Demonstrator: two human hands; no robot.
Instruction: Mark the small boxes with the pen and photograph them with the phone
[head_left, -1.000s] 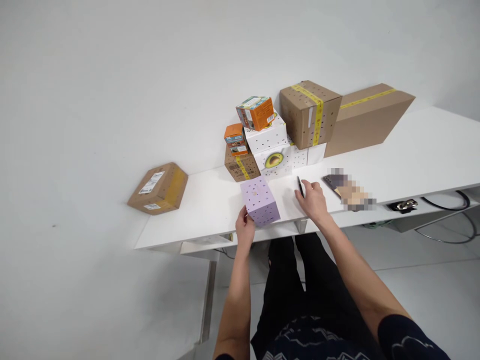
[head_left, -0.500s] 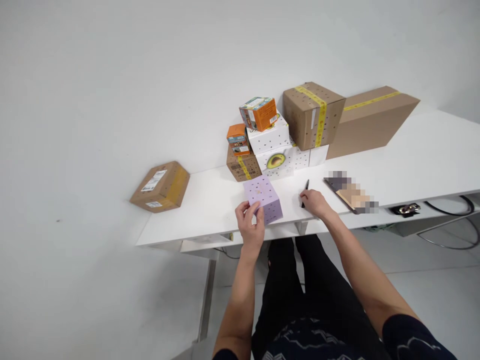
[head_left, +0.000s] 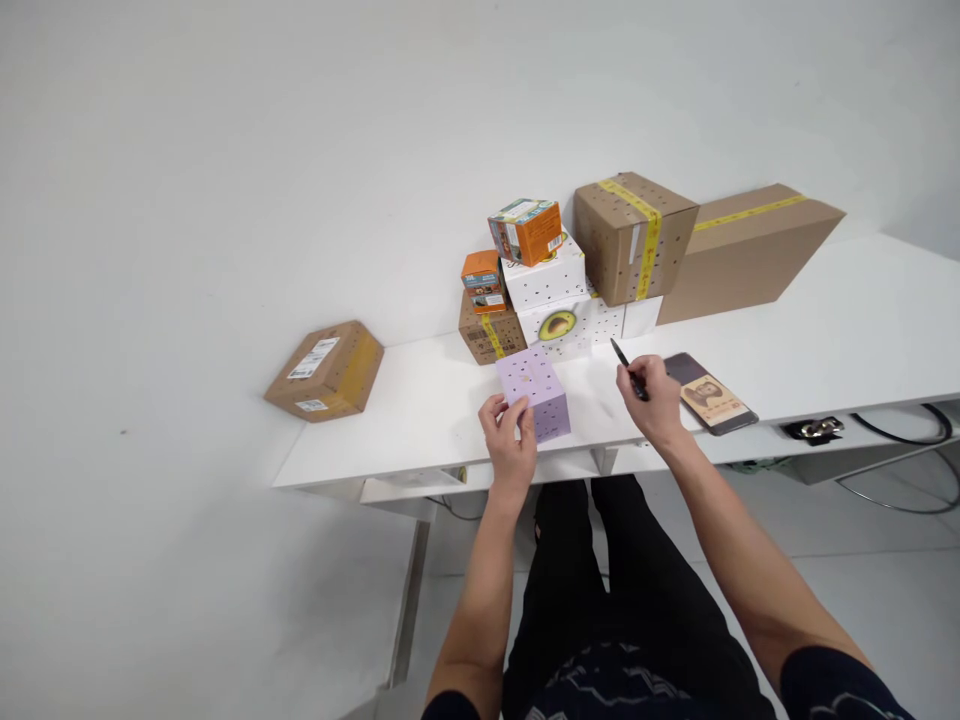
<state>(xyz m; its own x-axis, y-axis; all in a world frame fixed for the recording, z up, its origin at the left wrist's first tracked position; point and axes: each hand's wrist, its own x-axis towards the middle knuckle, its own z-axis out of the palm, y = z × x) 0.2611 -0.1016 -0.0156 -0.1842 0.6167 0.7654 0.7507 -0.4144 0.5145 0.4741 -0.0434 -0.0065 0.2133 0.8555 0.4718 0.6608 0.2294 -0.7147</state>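
A small purple box (head_left: pixel 531 378) with dark marks scattered over its faces sits near the front edge of the white table. My left hand (head_left: pixel 510 435) grips its near left corner, thumb and fingers pressed against it. Between the fingers of my right hand (head_left: pixel 652 398) is a slim black pen (head_left: pixel 621 356), its far end pointing up and to the left. That hand is raised to the right of the box, apart from it. Just beyond the right hand a phone (head_left: pixel 712 395) with a lit screen lies on the table (head_left: pixel 420 410).
Behind the purple box stand white avocado-print boxes (head_left: pixel 551 285), two orange boxes (head_left: pixel 529 232) and a small brown carton (head_left: pixel 491 330). Larger brown cartons (head_left: pixel 630 240) are at the back right. Another taped carton (head_left: pixel 330 370) lies at the left end. Cables (head_left: pixel 907 425) hang by the right front edge.
My right hand has lifted the pen off the table and moved right, close to the phone. My left hand stays on the purple box, and the view has shifted slightly.
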